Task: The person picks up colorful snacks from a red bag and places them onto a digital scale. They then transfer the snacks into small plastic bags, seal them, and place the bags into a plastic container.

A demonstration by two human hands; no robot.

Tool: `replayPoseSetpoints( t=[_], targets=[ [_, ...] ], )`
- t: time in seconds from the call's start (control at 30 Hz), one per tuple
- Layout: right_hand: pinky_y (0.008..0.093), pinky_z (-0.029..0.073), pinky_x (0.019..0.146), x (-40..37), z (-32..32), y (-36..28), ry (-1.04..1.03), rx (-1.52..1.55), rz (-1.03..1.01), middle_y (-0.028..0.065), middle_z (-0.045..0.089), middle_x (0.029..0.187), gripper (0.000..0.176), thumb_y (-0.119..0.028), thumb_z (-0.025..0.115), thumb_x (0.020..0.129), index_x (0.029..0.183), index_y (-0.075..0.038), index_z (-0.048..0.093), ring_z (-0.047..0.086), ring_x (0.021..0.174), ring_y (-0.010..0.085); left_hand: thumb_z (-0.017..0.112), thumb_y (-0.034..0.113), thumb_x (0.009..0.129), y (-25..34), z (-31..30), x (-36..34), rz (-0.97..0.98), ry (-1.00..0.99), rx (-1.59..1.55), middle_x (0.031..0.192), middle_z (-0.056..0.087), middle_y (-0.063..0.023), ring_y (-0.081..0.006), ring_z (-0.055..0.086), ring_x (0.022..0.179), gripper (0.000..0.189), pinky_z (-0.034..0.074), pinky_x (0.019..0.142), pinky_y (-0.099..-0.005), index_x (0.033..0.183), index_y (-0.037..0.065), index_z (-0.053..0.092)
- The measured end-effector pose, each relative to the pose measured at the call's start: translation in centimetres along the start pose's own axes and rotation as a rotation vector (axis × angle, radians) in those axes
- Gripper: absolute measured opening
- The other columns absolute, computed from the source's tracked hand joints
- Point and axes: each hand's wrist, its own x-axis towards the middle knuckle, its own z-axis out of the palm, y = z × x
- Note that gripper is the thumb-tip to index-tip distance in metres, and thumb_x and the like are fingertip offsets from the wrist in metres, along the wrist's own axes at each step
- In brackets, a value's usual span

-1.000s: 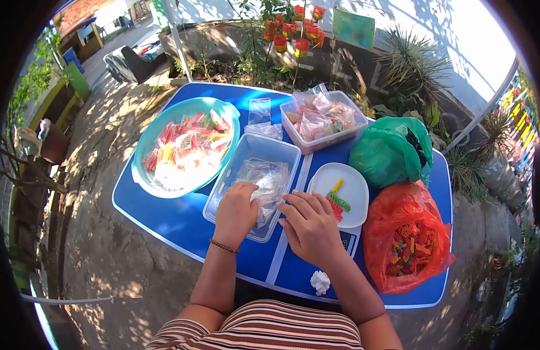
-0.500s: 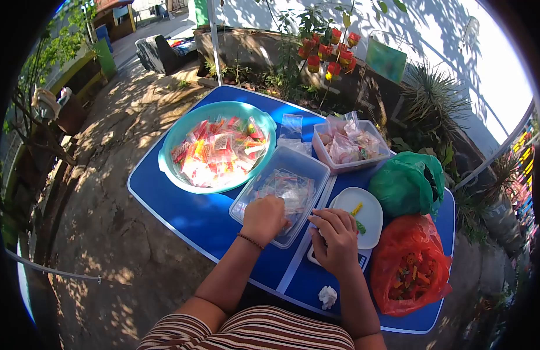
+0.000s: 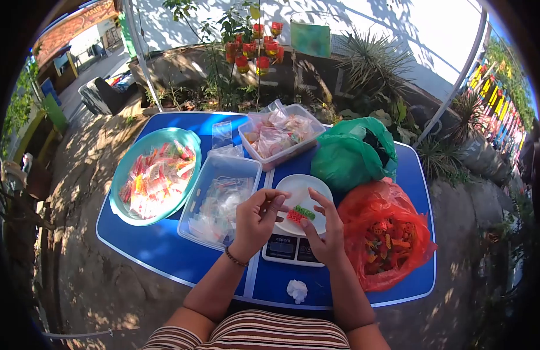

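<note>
My left hand (image 3: 258, 219) is raised at the near-left edge of the round white plate (image 3: 284, 182). Its thumb and fingers pinch what looks like a small clear plastic bag (image 3: 295, 196), hard to make out against the plate. My right hand (image 3: 325, 232) is over the plate's right side, fingers and thumb apart. Between the hands, a green piece (image 3: 305, 212) and a red textured piece (image 3: 295, 216) show over the plate. Under the plate is a digital kitchen scale (image 3: 281, 247). A clear plastic tub (image 3: 187, 224) of transparent bags stands left of my left hand.
A turquoise basin (image 3: 119, 204) of filled packets stands far left. Behind is another tub (image 3: 273, 162) with filled bags. Green (image 3: 351, 154) and red (image 3: 363, 201) plastic bags stand right; the red one holds small colourful pieces. Crumpled white tissue (image 3: 296, 290) lies near the table's front edge.
My left hand has come out of the tub of clear bags and moved beside the plate. My right hand's fingers have lifted and spread. The camera view has swung to the right.
</note>
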Motion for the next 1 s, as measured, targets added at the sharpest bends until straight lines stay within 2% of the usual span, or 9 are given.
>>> replayPoseSetpoints(
  t=[0.13,0.2,0.27,0.4,0.43,0.63,0.73,0.9,1.0],
  targets=[
    [0.0323,0.051,0.097,-1.1,-1.3,0.7,0.012,0.289,0.241,0.0154,0.065,0.122,0.054,0.002,0.067,0.093,0.142,0.002,0.045,0.066,0.108,0.0218,0.059,0.017,0.106,-2.0,2.0,0.5,-0.281,-0.147,-0.516,0.119,0.073,-0.0141,-0.0189,0.075,0.098,0.017,0.065,0.075,-0.0306,0.114,0.002,0.061],
    [0.0294,0.052,0.094,-1.6,-1.1,2.2,0.133,0.656,0.378,0.015,0.065,0.118,0.054,0.003,0.067,0.094,0.142,0.002,0.042,0.067,0.103,0.018,0.059,0.017,0.106,-2.2,2.1,0.5,-0.321,-0.086,-0.541,0.121,0.071,-0.0163,-0.0198,0.075,0.099,0.016,0.066,0.076,-0.0316,0.112,0.002,0.061],
    [0.0279,0.054,0.091,-1.5,-0.9,2.5,0.258,0.594,0.307,0.0127,0.068,0.11,0.049,0.006,0.066,0.095,0.138,0.002,0.044,0.068,0.1,0.0153,0.06,0.015,0.105,-3.4,1.6,0.3,-0.294,-0.043,-0.532,0.121,0.071,-0.0173,-0.0195,0.075,0.097,0.013,0.066,0.076,-0.0316,0.111,0.003,0.061],
    [0.0297,0.055,0.091,-1.4,-0.7,1.5,0.226,0.445,0.267,0.0114,0.072,0.103,0.046,0.008,0.068,0.094,0.136,0.003,0.05,0.07,0.102,0.0162,0.081,0.02,0.089,-3.5,1.6,-0.6,0.107,-0.196,-0.108,0.128,0.068,-0.0179,-0.0251,0.07,0.113,0.038,0.059,0.092,-0.0346,0.116,0.0,0.063],
    [0.0298,0.056,0.09,-1.6,-0.9,1.6,0.124,0.393,0.251,0.0114,0.073,0.102,0.046,0.008,0.069,0.093,0.135,0.002,0.052,0.071,0.1,0.0162,0.09,0.027,0.079,-2.8,1.5,-0.6,0.159,-0.184,0.006,0.132,0.066,-0.0171,-0.0247,0.067,0.117,0.061,0.055,0.096,-0.0348,0.126,0.0,0.061],
    [0.0299,0.059,0.083,-2.0,-0.5,1.3,-0.013,0.265,0.103,0.0138,0.076,0.098,0.05,0.009,0.076,0.085,0.132,0.0,0.06,0.075,0.095,0.0183,0.094,0.031,0.074,-1.5,0.2,-0.2,0.543,-0.141,0.451,0.121,0.072,-0.0166,-0.0208,0.071,0.11,0.078,0.055,0.093,-0.0322,0.137,0.001,0.059],
    [0.0298,0.059,0.081,-2.0,-0.9,1.0,0.005,0.26,0.052,0.0132,0.076,0.096,0.045,0.01,0.075,0.086,0.128,0.0,0.063,0.075,0.093,0.0189,0.088,0.023,0.083,-2.6,-0.9,-0.6,0.133,-0.485,0.236,0.106,0.077,-0.0127,-0.0184,0.075,0.096,0.068,0.058,0.085,-0.0294,0.139,0.001,0.058],
    [0.0343,0.056,0.076,-1.3,-1.2,1.0,0.182,-0.082,0.036,0.0111,0.072,0.096,0.023,0.0,0.075,0.088,0.111,-0.001,0.073,0.069,0.087,0.0236,0.064,0.016,0.103,-3.2,-0.2,-0.7,-0.035,-0.149,-0.227,0.098,0.078,-0.016,-0.0215,0.077,0.089,0.027,0.062,0.079,-0.0313,0.124,-0.001,0.058],
    [0.0394,0.052,0.079,-0.8,-1.6,0.8,-0.019,-0.487,0.005,0.0108,0.067,0.101,0.015,-0.01,0.076,0.085,0.097,-0.001,0.075,0.061,0.09,0.0282,0.052,0.02,0.11,-2.7,-0.1,-0.2,-0.212,-0.006,-0.59,0.102,0.074,-0.0213,-0.0248,0.076,0.092,0.021,0.064,0.08,-0.0355,0.114,0.001,0.058]
  ],
)
